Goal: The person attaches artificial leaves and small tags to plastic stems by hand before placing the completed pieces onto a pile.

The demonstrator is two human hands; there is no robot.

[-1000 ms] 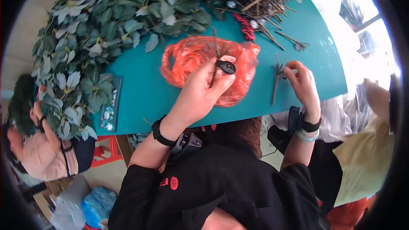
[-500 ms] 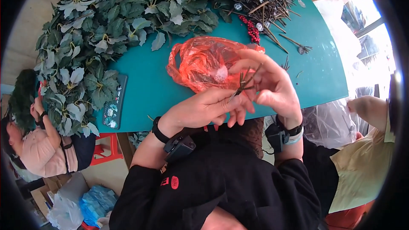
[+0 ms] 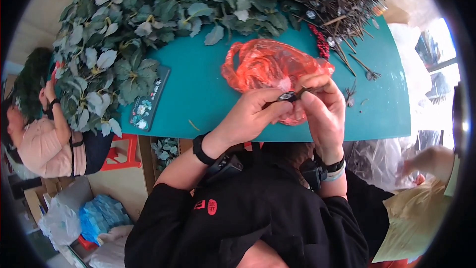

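Both hands meet over the near edge of the green table (image 3: 196, 104). A small dark branched stem (image 3: 299, 93) runs between them, with a shiny silver-and-black piece on its left part. My left hand (image 3: 250, 114) pinches the left end between thumb and fingers. My right hand (image 3: 325, 111) grips the right end, thumb against curled fingers; most of the twigs are hidden there. Just behind the hands lies a crumpled, translucent red plastic bag (image 3: 253, 64) with something pale inside. A cluster of red berries (image 3: 321, 42) rests beyond the bag.
Grey-green artificial leaves (image 3: 109, 54) heap along the left and back. Brown stems (image 3: 342, 5) pile at the back right, with a few loose ones nearer. A dark printed card (image 3: 151, 99) lies at left. Other people sit left (image 3: 47, 144) and right (image 3: 416, 208).
The stem has turned from upright to nearly level. My right hand, open around its twigs before, has closed on it. The view has shifted, so the table items appear farther right.
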